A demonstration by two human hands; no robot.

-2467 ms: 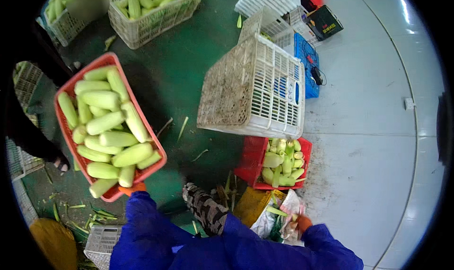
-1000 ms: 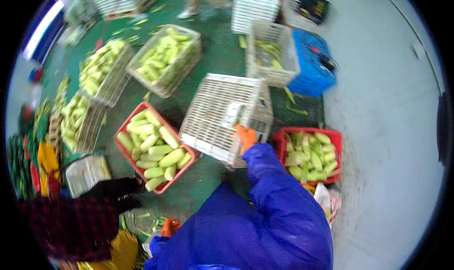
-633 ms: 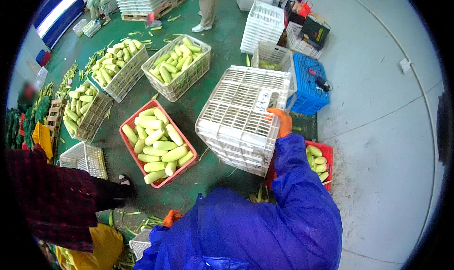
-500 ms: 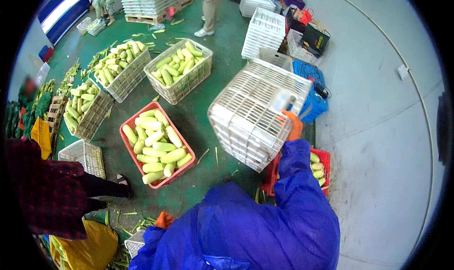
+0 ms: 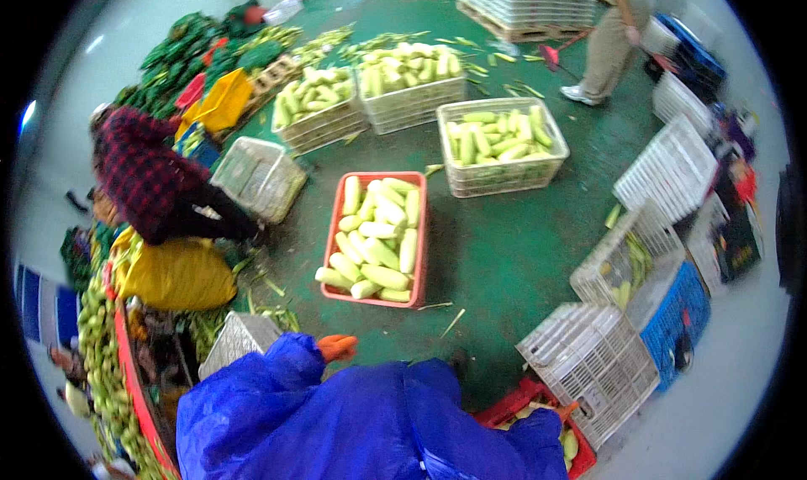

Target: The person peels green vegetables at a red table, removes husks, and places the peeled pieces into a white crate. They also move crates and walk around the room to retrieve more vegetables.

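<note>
My left hand (image 5: 337, 347), in an orange glove, is held out empty with fingers extended, in front of my blue-clad body. At the lower right, my right hand (image 5: 568, 410), also gloved in orange, reaches to the near edge of a white slatted plastic crate (image 5: 580, 345). Its visible fingers look stretched out; most of the hand is hidden by the sleeve. That crate stands beside a red crate (image 5: 582, 463) holding pale green courgette-like vegetables, partly covered by my arm. Ahead, a second red crate (image 5: 423, 253) is full of these vegetables.
White crates of the vegetables (image 5: 503, 177) stand farther off. An empty-looking pale crate (image 5: 256, 177) is near a person in a checked shirt (image 5: 155, 169). Blue crates (image 5: 677, 320) and stacked white trays (image 5: 668, 169) line the right. Another person (image 5: 609, 47) stands at the back. Trimmings litter the floor.
My view has swung left. The white crate, gripped and raised by my right hand before, now stands at the right beside the red crate. My left hand has come farther out from my body.
</note>
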